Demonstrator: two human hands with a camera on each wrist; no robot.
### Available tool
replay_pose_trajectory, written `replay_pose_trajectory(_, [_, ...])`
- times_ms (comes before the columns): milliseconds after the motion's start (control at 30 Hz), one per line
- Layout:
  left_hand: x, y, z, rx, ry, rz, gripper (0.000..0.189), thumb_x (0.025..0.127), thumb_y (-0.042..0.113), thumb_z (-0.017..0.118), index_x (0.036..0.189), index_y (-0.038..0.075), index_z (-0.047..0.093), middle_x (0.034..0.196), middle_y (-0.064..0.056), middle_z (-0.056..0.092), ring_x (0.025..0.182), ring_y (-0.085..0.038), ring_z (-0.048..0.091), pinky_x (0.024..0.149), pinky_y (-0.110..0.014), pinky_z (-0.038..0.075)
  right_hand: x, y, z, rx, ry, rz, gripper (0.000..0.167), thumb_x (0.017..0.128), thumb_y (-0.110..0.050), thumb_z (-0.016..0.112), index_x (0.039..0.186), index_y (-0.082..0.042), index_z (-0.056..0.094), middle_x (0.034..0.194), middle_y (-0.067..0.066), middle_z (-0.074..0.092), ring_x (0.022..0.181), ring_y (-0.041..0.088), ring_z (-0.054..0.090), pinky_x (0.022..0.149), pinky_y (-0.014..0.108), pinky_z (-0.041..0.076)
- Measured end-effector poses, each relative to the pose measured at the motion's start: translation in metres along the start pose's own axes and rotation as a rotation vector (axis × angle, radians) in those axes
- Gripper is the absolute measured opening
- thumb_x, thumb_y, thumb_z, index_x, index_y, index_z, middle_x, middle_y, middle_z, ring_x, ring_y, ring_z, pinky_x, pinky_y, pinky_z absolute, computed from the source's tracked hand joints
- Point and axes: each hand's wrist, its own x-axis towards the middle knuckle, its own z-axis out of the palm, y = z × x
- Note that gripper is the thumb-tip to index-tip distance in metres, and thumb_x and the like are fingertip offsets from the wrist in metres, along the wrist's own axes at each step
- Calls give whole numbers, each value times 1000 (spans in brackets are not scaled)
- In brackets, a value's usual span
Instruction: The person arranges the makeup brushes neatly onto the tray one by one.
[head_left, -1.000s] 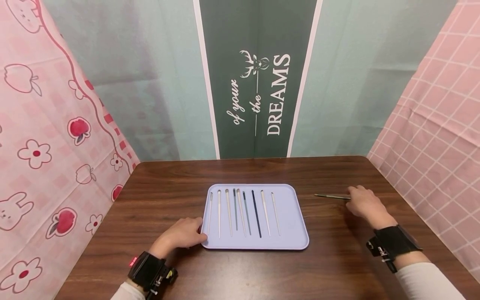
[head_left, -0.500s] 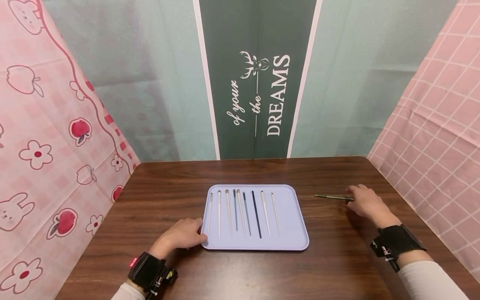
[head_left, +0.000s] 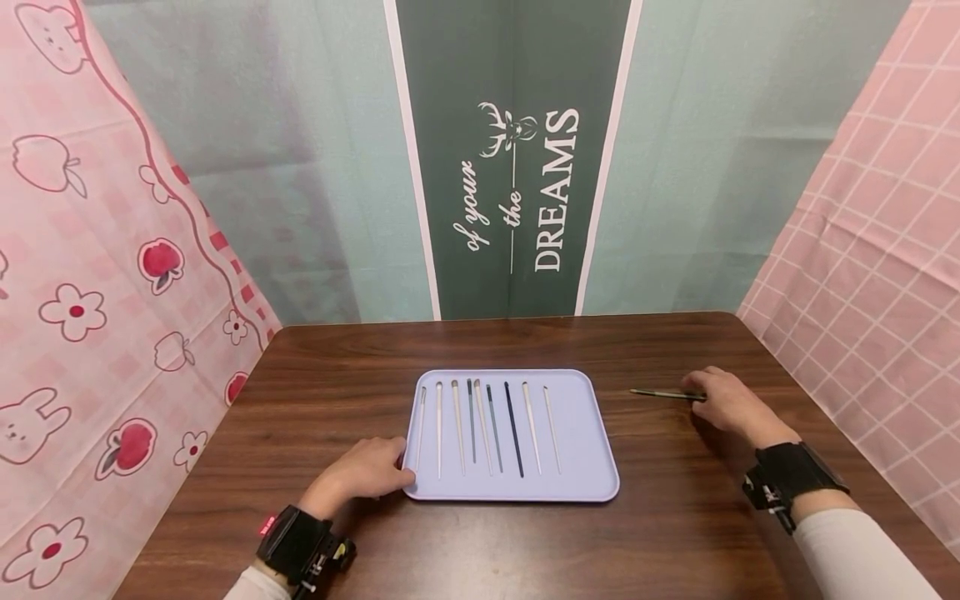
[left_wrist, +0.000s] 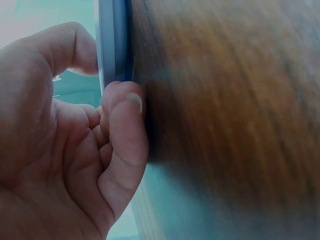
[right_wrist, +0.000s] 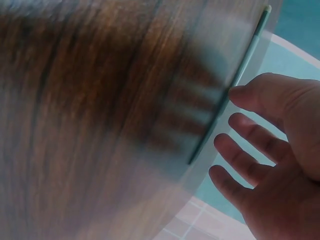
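At the left edge of a pale lavender tray, my left hand grips the rim near the front corner. In the left wrist view the tray rim sits between thumb and curled fingers. Several slim makeup brushes lie side by side on the tray: pale-handled, grey-green and one dark navy brush. To the right, my right hand pinches a green makeup brush lying flat on the table. The right wrist view shows the thumb at the brush; the index finger is hidden behind it, and the other fingers stay loose.
The brown wooden table carries the tray at its middle. A teal and dark green printed curtain hangs behind the far edge. Pink patterned cloth bounds the left side, and pink checked cloth the right.
My right hand has shifted slightly over the green brush, its fingertips now further left along it. The brush, the tray and my left hand stay in place.
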Motion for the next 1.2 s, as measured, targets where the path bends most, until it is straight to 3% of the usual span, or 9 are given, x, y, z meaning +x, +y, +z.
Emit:
replay_pose_trajectory(400, [-1,3,-2,1,-1,-3,17,83,23,70,88,12,57,68,0,56,51,-14,55,48,-30,44,6,6,4,-21,11,-38,22,80,6,71,102,6,66,94,19,60,85,36,59,75,53,49])
replay_pose_trajectory(567, [-2,4,-2,0,-6,-11,18,83,23,69,89,12,57,69,0,56,51,-14,55,48,-30,44,9,9,6,-54,39,-85,11,83,5,71,88,-2,65,82,8,57,74,25,55,68,45,47])
replay_pose_trajectory(700, [-1,4,-2,3,-8,-14,18,84,24,69,90,11,58,69,0,56,52,-14,55,48,-30,44,11,12,8,-62,51,-108,16,83,5,70,81,-7,60,77,3,53,71,19,51,66,40,45])
replay_pose_trajectory(1200, [-1,5,-2,0,-11,-29,19,85,23,71,92,10,59,70,-1,56,54,-15,56,50,-31,44,11,10,9,-100,74,-187,15,85,11,60,85,-2,53,78,8,53,74,28,55,68,44,48])
